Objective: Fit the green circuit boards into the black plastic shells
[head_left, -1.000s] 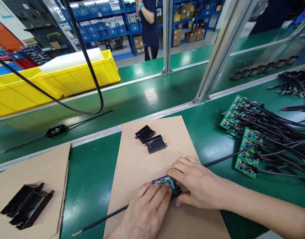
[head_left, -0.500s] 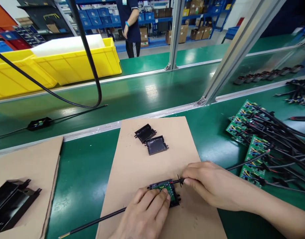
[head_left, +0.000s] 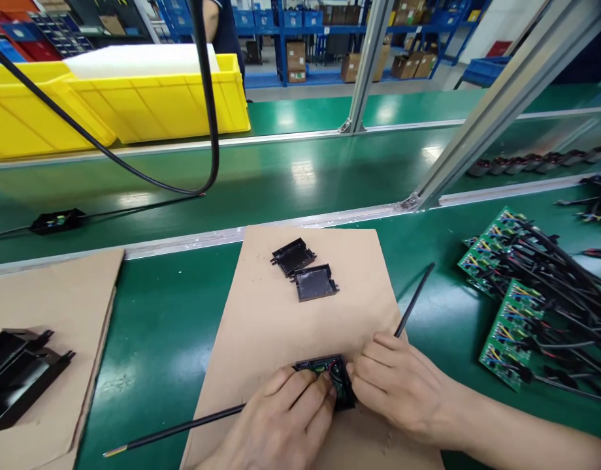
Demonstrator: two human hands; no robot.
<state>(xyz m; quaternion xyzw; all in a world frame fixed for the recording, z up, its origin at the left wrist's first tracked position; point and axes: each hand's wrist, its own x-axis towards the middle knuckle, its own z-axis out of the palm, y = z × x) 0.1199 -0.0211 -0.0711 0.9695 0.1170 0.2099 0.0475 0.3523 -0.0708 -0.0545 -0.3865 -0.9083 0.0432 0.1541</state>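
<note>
On the cardboard sheet (head_left: 276, 320) lies a small black plastic case (head_left: 348, 397) with a green circuit board (head_left: 338, 386) inside. My left hand (head_left: 281, 421) is closed over its left part, fingertips pressing on the board and hiding much of it. At the case's right end my right hand (head_left: 403, 388) grips a black cable (head_left: 415, 299), whose free end sticks up beyond the knuckles. Another black cable (head_left: 183, 427) with a stripped tip runs out to the left from under my left hand. Farther up the cardboard, two black case shells (head_left: 293, 256) rest against each other.
Several circuit boards with black cables (head_left: 513, 326) are piled at the right. Larger black housings (head_left: 21, 372) lie on the left cardboard. Beyond the metal rail, a wired black case (head_left: 58, 220) sits near a hanging cable loop (head_left: 211, 130). Yellow bins (head_left: 158, 111) and a person stand behind.
My right hand has come left and lower, against the case's end. Its cable now points upward rather than out to the right. The left hand stays on the board; the camera view has shifted.
</note>
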